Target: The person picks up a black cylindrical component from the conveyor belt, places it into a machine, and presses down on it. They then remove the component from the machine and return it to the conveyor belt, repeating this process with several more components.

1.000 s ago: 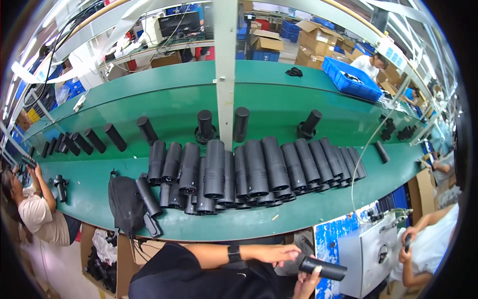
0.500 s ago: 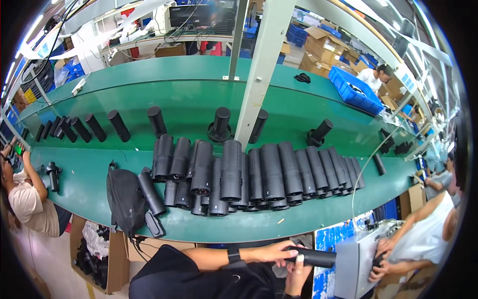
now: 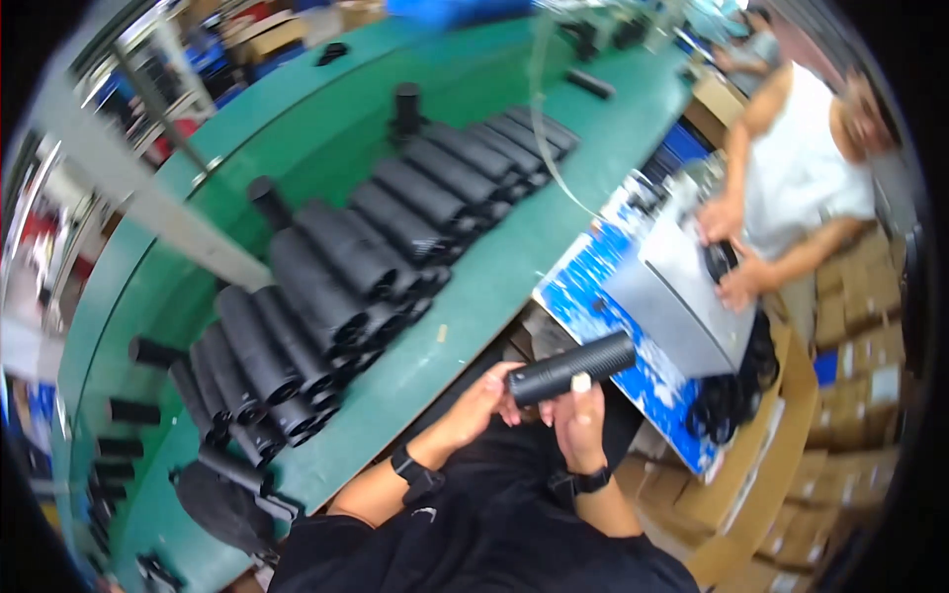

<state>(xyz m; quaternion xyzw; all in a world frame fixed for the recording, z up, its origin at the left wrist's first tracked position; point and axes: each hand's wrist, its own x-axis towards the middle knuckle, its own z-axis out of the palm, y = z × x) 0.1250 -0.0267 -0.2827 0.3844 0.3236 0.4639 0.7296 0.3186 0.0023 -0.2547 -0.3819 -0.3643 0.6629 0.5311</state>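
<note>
A black ribbed cylinder [image 3: 573, 370] lies nearly level in front of my body, its right end tilted slightly up. My left hand [image 3: 486, 399] grips its left end, with the fingers wrapped partly under it. Around its middle closes my right hand [image 3: 578, 420], the thumb lying along the near side. Each wrist wears a dark band. Left of my hands, a large pile of similar black cylinders [image 3: 326, 282] is stacked in a slanting row on the green table [image 3: 435, 371]. The picture is blurred, so fine details of the held cylinder do not show.
To the right a grey metal box [image 3: 682, 282] stands on a blue-and-white worn board [image 3: 583, 287]. Behind it a person in a white sleeveless top handles a small black part [image 3: 720, 259]. A cardboard box [image 3: 766, 474] is near my right. A black bag [image 3: 222, 499] lies at lower left.
My view has swung to the right, so the pile now appears slanted at left. Both hands still hold the cylinder, which has come up in front of me with its right end raised.
</note>
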